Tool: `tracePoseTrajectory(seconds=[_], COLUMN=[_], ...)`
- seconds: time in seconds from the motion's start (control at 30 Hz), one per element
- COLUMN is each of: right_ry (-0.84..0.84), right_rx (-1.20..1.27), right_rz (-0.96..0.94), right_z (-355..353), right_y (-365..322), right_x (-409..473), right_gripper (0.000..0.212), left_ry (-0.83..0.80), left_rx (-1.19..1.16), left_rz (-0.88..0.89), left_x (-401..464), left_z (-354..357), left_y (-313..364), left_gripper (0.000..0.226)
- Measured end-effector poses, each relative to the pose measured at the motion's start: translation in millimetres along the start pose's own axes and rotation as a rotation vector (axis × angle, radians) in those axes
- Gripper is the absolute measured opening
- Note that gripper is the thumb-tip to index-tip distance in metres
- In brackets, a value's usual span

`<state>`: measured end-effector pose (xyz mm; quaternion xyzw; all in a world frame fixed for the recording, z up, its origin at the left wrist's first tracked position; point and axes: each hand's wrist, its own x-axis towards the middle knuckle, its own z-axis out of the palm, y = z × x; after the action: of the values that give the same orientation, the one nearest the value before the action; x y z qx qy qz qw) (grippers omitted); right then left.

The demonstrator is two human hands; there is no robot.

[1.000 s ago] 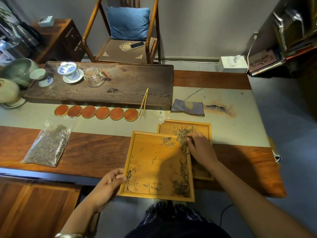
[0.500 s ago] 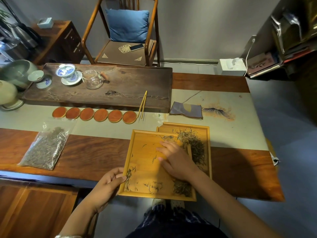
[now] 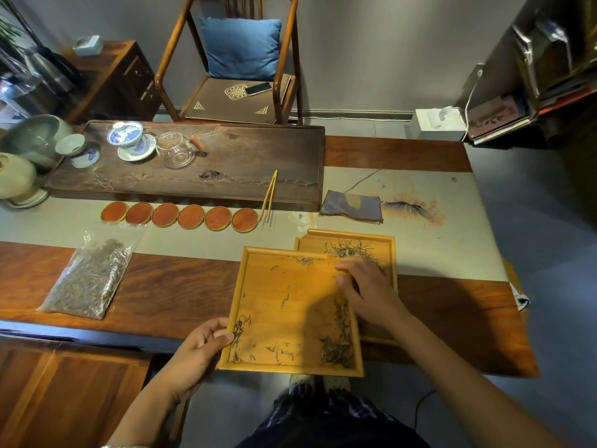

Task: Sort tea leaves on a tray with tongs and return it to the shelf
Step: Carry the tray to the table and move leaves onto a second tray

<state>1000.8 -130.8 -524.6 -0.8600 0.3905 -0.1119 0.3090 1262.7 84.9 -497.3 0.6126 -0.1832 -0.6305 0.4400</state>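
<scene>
The near tray is held at its lower left corner by the left hand, thumb over the rim and fingers curled beneath. It juts past the table edge and overlaps a second tray behind it. The right hand is laid across the near tray's right rim, fingers bent, the fingertips touching the tea leaves gathered along that side; whether any leaves are pinched cannot be told. More leaves are heaped in the second tray. The tongs are left untouched, propped against the dark tea board, beside a row of coasters. A bag of tea is seen at the left.
</scene>
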Motion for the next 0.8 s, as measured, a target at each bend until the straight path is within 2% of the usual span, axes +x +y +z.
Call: tracePoseTrajectory(seconds=[0.17,0.23,0.3,0.43,0.57,0.7,0.8], right_ry=[-0.038,-0.027,-0.060,-0.178,-0.153,-0.090,-0.085], right_rx=[0.078,0.030,-0.018,-0.021,-0.018,-0.034,-0.002], right_rz=[-0.217,-0.235,-0.160,0.046,0.087,0.119,0.189], right_z=[0,4,7,2,-1,3,6], right_y=[-38,-37,-34,-26,-18,-7,-1], right_x=[-46,-63,-69,-56,-36,-16,-2], right_gripper=[0.032,0.038,0.051,0.073,0.071,0.068,0.060], left_ry=[0.019,0.016,0.016,-0.002,-0.018,-0.028,-0.040], left_rx=[0.007,-0.013,-0.041,-0.008,0.009,0.003,0.009], left_rz=[0.027,0.018,0.011,0.022,0.026,0.013,0.002], left_x=[1,1,0,2,2,2,1], left_z=[2,1,1,-4,-5,-4,-5], left_y=[4,4,5,4,1,0,-1], left_gripper=[0.098,0.078,0.059,0.092,0.086,0.094,0.089])
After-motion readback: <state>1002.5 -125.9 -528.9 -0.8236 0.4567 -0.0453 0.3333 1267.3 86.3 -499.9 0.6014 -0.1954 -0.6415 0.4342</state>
